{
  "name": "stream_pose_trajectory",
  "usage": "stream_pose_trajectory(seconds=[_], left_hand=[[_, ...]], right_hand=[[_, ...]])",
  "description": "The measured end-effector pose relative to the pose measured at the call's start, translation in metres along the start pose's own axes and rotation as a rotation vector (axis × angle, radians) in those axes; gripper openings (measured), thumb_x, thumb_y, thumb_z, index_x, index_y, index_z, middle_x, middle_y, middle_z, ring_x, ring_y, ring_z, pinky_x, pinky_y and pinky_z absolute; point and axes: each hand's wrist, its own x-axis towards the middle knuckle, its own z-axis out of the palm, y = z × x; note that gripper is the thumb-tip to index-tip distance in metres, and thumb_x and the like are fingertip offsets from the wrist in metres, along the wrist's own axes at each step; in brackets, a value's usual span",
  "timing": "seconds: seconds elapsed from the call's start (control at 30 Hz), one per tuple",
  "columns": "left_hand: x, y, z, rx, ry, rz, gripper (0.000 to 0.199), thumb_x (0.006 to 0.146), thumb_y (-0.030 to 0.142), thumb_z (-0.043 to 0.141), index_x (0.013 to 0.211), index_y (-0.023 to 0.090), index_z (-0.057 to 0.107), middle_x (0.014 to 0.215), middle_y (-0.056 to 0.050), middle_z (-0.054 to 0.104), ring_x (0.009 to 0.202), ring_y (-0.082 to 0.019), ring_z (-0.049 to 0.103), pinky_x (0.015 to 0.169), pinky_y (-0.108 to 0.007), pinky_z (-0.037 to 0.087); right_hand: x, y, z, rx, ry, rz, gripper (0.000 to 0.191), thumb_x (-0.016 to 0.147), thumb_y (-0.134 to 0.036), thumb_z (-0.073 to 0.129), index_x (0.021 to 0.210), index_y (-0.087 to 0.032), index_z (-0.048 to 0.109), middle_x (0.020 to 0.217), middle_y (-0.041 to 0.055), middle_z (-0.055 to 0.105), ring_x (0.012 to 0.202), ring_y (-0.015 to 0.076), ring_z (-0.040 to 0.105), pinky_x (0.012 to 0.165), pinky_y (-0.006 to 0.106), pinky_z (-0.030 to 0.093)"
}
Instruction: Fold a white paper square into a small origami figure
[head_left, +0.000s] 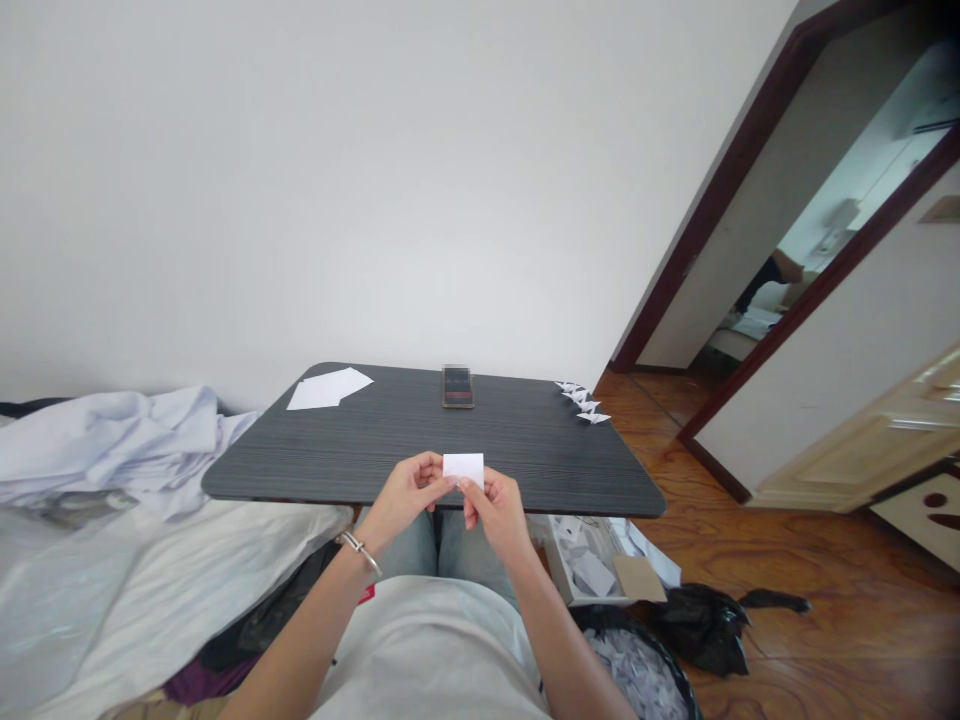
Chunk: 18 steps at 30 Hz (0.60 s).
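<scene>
**Q: What are the hands doing?**
A: Both are raised just above the near edge of the bench (390,440), a dark grey wood-grain table. The left grip (405,497) and right grip (499,515) are clamped on a small white paper slip (463,470), one on each side of its lower edge. A metal bracelet (358,552) circles the left wrist.

**Q: What lies on the bench?**
A: Along the far side, from left to right, are overlapping white paper sheets (328,390), a smartphone (458,387) lying flat, and a row of small folded paper pieces (583,403) near the right corner.

**Q: What is around the bench?**
A: A bed (150,580) with rumpled white bedding lies to the left. Below the right side are a box of paper (581,560), a black plastic bag (701,628), and a bin (637,670) holding paper scraps.
</scene>
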Motion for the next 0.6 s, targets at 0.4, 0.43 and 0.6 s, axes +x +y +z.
stream_pose_trajectory(seconds=[0.4,0.43,0.6], left_hand=[[-0.0010,-0.0005,-0.0002,0.082,-0.033,0.009,0.027,0.070,0.037,0.057,0.062,0.011,0.051,0.054,0.003,0.048,0.046,-0.006,0.039,0.043,-0.018,0.032],[-0.0013,0.0001,-0.0004,0.087,-0.037,0.003,0.027,0.070,0.037,0.057,0.062,0.011,0.051,0.054,0.003,0.048,0.046,-0.006,0.039,0.043,-0.018,0.032],[-0.0018,0.0024,-0.0032,0.088,-0.076,-0.040,0.026,0.071,0.036,0.057,0.064,0.011,0.052,0.057,0.002,0.052,0.046,-0.006,0.042,0.044,-0.018,0.033]], right_hand=[[-0.0007,0.0028,-0.0015,-0.014,-0.024,0.008,0.022,0.074,-0.033,0.054,0.063,-0.014,0.054,0.038,-0.0063,0.046,0.029,0.0047,0.038,0.031,0.015,0.031],[-0.0006,0.0029,-0.0013,-0.012,-0.024,0.009,0.022,0.074,-0.033,0.054,0.062,-0.014,0.053,0.038,-0.0063,0.046,0.029,0.0047,0.038,0.031,0.015,0.031],[-0.0005,0.0030,-0.0006,-0.006,-0.035,0.016,0.022,0.073,-0.033,0.054,0.062,-0.014,0.054,0.038,-0.0063,0.046,0.028,0.0049,0.038,0.031,0.016,0.031]])
